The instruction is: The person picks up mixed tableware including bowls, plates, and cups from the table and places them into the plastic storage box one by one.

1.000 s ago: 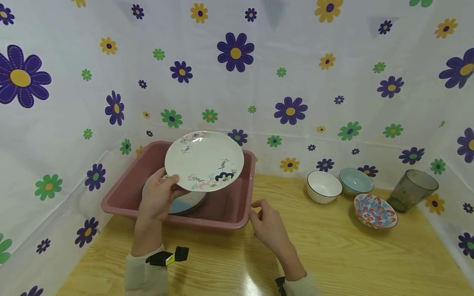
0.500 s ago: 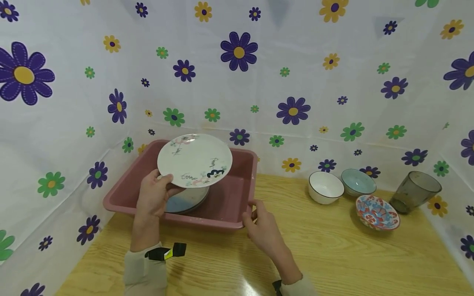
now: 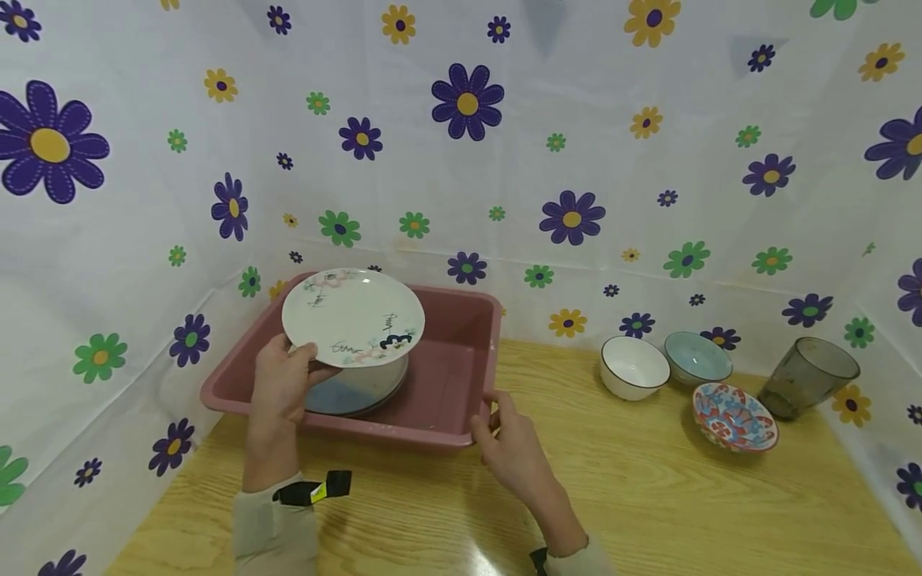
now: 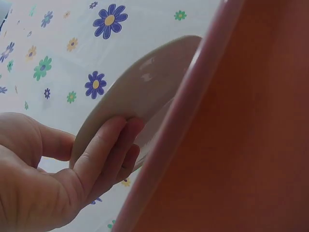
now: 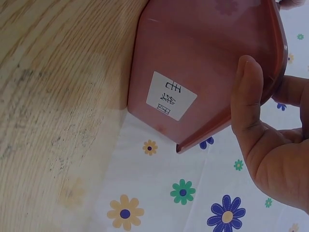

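My left hand (image 3: 282, 380) is pinching the plate (image 3: 353, 316) by its edge, holding it tilted over the tub (image 3: 454, 388). My right hand (image 3: 513, 444) is gripping the tub's near right corner; another dish (image 3: 353, 394), perhaps a plate, is lying inside, partly hidden.

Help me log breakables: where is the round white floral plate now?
In the head view's left half, the round white floral plate is held by the left hand above the pink rectangular plastic basin.
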Motion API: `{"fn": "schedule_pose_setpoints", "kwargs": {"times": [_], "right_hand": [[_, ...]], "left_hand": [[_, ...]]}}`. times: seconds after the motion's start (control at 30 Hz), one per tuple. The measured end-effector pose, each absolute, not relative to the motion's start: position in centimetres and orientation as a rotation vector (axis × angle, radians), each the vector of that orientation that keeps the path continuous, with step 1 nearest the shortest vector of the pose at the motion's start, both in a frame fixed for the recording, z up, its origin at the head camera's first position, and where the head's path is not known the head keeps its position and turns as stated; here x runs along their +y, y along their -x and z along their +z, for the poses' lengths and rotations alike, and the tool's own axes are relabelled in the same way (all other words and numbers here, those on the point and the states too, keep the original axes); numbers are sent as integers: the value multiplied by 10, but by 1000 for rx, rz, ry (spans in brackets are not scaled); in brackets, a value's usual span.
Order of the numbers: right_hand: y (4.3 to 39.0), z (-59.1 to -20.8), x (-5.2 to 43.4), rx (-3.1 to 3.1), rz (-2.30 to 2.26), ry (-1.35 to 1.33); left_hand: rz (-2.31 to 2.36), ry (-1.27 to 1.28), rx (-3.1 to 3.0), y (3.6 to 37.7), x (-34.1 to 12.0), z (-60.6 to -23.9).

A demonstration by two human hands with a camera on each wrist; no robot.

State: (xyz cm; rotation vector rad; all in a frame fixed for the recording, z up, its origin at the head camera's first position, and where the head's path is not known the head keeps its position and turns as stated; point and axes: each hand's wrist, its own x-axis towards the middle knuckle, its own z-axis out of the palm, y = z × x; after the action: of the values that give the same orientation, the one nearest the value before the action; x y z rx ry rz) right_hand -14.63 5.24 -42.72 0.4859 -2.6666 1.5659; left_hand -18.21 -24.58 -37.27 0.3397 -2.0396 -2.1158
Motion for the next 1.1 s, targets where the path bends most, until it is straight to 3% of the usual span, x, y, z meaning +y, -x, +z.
{"fn": "schedule_pose_setpoints", "kwargs": {"times": [1.1], "right_hand": [[146, -429, 55, -2679, 1551, -507]], "left_hand": [[-1939, -463, -2158, 196, -253, -395]]}}
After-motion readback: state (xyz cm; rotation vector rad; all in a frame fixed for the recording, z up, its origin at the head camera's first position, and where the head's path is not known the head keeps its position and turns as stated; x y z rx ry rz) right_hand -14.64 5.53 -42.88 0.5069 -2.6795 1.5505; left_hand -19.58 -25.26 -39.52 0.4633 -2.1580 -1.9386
